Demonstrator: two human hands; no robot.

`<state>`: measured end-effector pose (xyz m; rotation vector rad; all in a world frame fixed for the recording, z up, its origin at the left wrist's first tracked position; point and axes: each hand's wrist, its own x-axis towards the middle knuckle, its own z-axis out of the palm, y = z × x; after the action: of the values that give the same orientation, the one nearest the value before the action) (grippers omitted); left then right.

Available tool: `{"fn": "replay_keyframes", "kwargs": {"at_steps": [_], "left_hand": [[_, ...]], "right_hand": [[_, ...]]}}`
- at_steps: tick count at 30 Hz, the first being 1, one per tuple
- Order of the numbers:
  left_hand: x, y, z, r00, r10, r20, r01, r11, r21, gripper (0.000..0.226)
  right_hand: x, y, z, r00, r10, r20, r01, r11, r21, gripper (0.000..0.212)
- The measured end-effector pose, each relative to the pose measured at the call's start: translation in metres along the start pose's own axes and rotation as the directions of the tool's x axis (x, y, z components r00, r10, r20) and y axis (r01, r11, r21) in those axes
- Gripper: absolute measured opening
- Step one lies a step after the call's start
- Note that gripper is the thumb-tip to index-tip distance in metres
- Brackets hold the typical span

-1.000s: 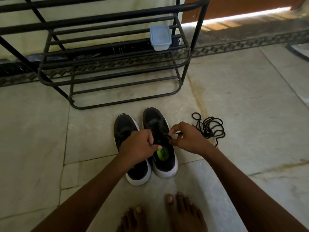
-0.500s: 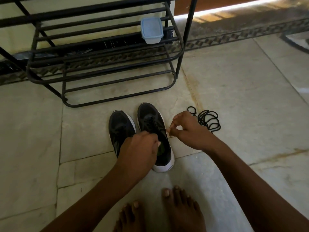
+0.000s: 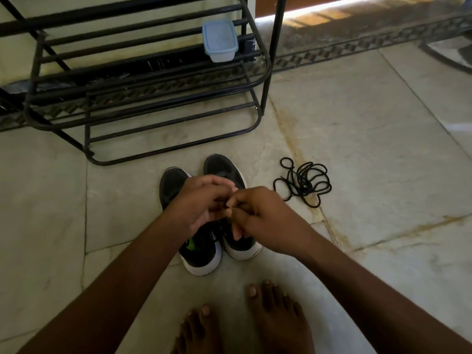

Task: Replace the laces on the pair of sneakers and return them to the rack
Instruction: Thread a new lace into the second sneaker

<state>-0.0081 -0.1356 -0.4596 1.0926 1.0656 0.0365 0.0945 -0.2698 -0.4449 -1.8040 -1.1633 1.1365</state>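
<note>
Both hands, left hand [image 3: 201, 203] and right hand [image 3: 260, 215], fingertips together above sneakers [image 3: 204, 256].

No text is legible; the left sneaker [image 3: 201, 254] insole's green mark seems unreadable.

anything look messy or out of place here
A black lace lies in a loose tangle on the floor tiles, right of the sneakers. A plastic box sits on the otherwise bare shoe rack. Nothing looks spilled or damaged.
</note>
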Motion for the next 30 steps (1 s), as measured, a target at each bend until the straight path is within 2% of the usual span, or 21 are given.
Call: {"fn": "replay_keyframes", "kwargs": {"at_steps": [3, 6, 8, 9, 11, 13, 15, 17, 19, 22, 26, 30], "left_hand": [[-0.004, 0.013, -0.013, 1.0, 0.008, -0.006, -0.007, 0.999, 0.051, 0.017], [-0.013, 0.023, -0.027, 0.996, 0.086, -0.034, -0.075, 0.969, 0.237, 0.015], [-0.016, 0.026, -0.037, 0.981, 0.183, -0.069, -0.139, 0.902, 0.409, 0.013], [-0.017, 0.026, -0.042, 0.967, 0.239, -0.087, -0.164, 0.847, 0.505, 0.011], [-0.018, 0.023, -0.052, 0.928, 0.35, -0.127, -0.175, 0.71, 0.682, 0.01], [-0.02, 0.017, -0.06, 0.881, 0.443, -0.164, -0.182, 0.638, 0.748, 0.009], [-0.021, 0.012, -0.064, 0.866, 0.467, -0.179, -0.205, 0.657, 0.726, 0.006], [-0.02, 0.007, -0.066, 0.878, 0.444, -0.177, -0.205, 0.684, 0.7, 0.005], [-0.017, 0.004, -0.067, 0.889, 0.43, -0.159, -0.222, 0.707, 0.672, 0.007], [-0.015, 0.001, -0.063, 0.898, 0.432, -0.084, -0.3, 0.742, 0.6, 0.01], [-0.013, -0.001, -0.051, 0.89, 0.45, -0.066, -0.374, 0.807, 0.457, 0.012], [-0.01, -0.002, -0.036, 0.898, 0.438, -0.048, -0.415, 0.878, 0.237, 0.016]], "right_hand": [[0.001, 0.001, 0.008, 0.998, 0.011, 0.067, -0.01, 1.0, -0.008, 0.023], [0.003, 0.003, 0.012, 0.994, 0.069, 0.079, -0.071, 0.997, 0.022, 0.034], [0.008, 0.011, 0.015, 0.991, 0.133, 0.006, -0.133, 0.991, 0.001, 0.036], [0.011, 0.015, 0.017, 0.985, 0.161, -0.061, -0.164, 0.985, -0.058, 0.036], [0.019, 0.023, 0.024, 0.964, 0.165, -0.207, -0.221, 0.933, -0.286, 0.035], [0.023, 0.022, 0.034, 0.945, 0.137, -0.297, -0.272, 0.834, -0.479, 0.038], [0.027, 0.016, 0.043, 0.941, 0.123, -0.315, -0.282, 0.802, -0.526, 0.05], [0.031, 0.011, 0.049, 0.939, 0.124, -0.32, -0.287, 0.796, -0.533, 0.056], [0.037, 0.011, 0.054, 0.94, 0.13, -0.316, -0.29, 0.791, -0.538, 0.05], [0.038, 0.015, 0.053, 0.944, 0.115, -0.311, -0.27, 0.809, -0.523, 0.028], [0.03, 0.02, 0.05, 0.942, 0.094, -0.323, -0.231, 0.878, -0.418, 0.02], [0.021, 0.019, 0.035, 0.957, -0.004, -0.29, -0.068, 0.969, -0.238, 0.011]]}}
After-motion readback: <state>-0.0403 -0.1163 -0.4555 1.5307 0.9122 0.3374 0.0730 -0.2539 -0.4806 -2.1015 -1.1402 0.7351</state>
